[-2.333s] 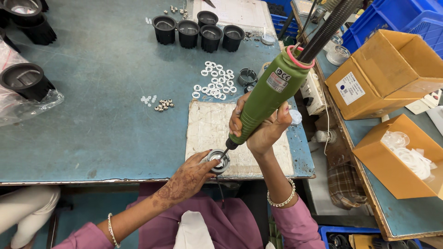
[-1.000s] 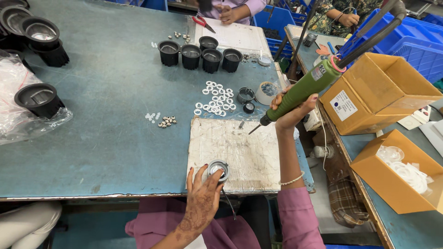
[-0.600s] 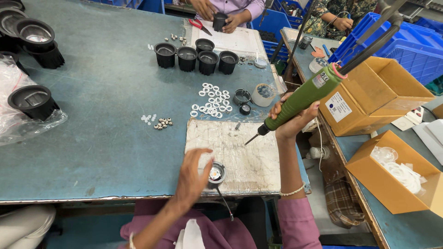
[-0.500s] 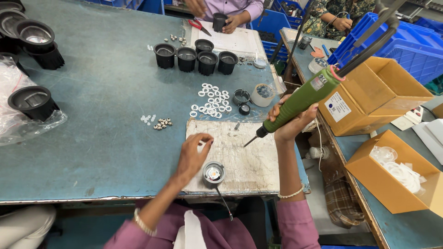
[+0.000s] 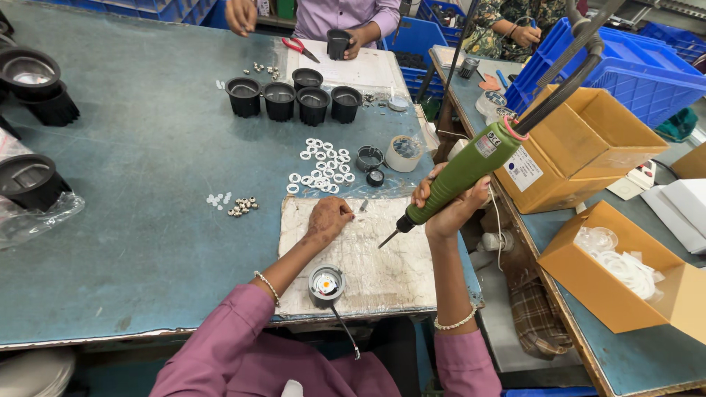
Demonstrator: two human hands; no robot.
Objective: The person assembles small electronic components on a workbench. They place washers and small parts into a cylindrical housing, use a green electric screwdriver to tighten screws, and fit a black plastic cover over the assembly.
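Note:
My right hand [image 5: 450, 207] grips a green electric screwdriver [image 5: 462, 176], held tilted above the worn white mat [image 5: 382, 265], its bit pointing down and left. My left hand [image 5: 328, 219] rests fingers-down on the far left part of the mat, just short of a scatter of white rings [image 5: 322, 165]. A small round black lamp part [image 5: 326, 284] with a wire lead lies on the mat's near edge, free of both hands.
Several black lamp housings [image 5: 294, 95] stand in a row beyond the rings. Small screws [image 5: 241, 207] lie left of the mat. Another person's hands [image 5: 351, 43] work at the far end. Open cardboard boxes [image 5: 625, 265] and blue crates [image 5: 625, 66] fill the right side.
My left hand let go of the round lamp part and moved forward across the mat towards the white rings. The screwdriver lifted off the part and stays raised in my right hand.

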